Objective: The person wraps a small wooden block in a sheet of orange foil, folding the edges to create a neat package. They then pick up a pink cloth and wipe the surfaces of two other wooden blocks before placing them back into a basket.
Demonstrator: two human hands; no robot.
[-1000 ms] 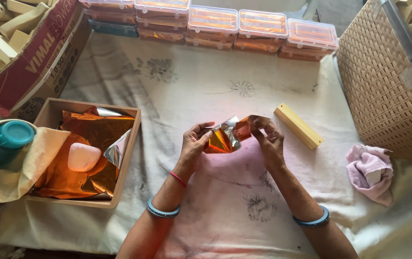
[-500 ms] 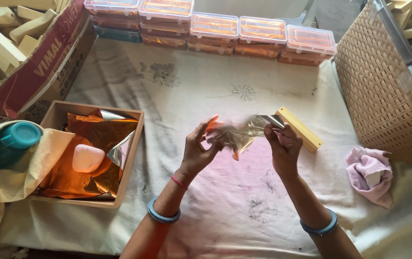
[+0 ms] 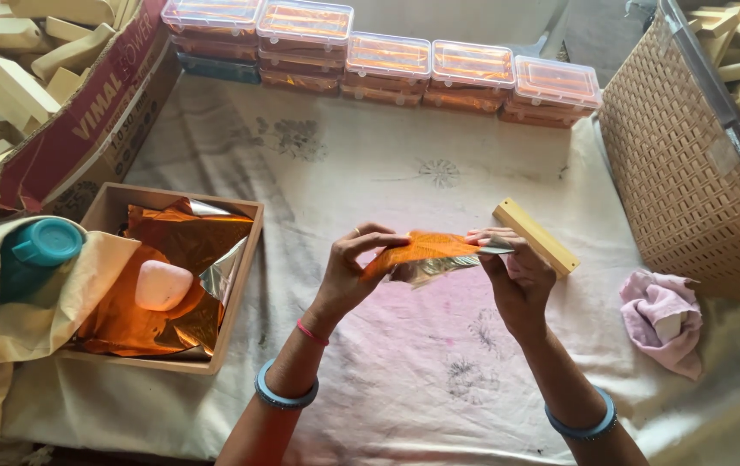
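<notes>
- The left hand [image 3: 348, 272] pinches one end of a sheet of orange foil [image 3: 422, 250] between thumb and fingertips; its grip is clenched on the foil.
- The right hand [image 3: 517, 272] grasps the other end the same way, so the foil is stretched flat between the two hands, held up above the middle of the cloth.
- The foil is thin and glossy, orange on top with a crinkled silver underside hanging just below.
- Just beyond the right hand a pale yellow wooden block [image 3: 536, 235], long and square-edged, lies at a slant on the cloth.
- The work surface is covered with a creased white cloth [image 3: 370, 155] printed with faint grey flowers and stained pink near the hands.
- To the left sits a shallow wooden box [image 3: 236, 285] filled with crumpled orange foil sheets [image 3: 172, 242]; a smooth pale pink stone [image 3: 161, 285] rests on them.
- A teal bottle [image 3: 38, 250] pokes out of a beige cloth bag at the far left.
- Along the far edge stands a row of clear plastic lidded boxes [image 3: 387, 59], stacked two high, with orange contents.
- A woven tan plastic basket [image 3: 689, 155] at the right and a cardboard carton [image 3: 85, 121] at the left both hold pale wooden blocks.
- A crumpled pink rag [image 3: 663, 319] lies near the basket.
</notes>
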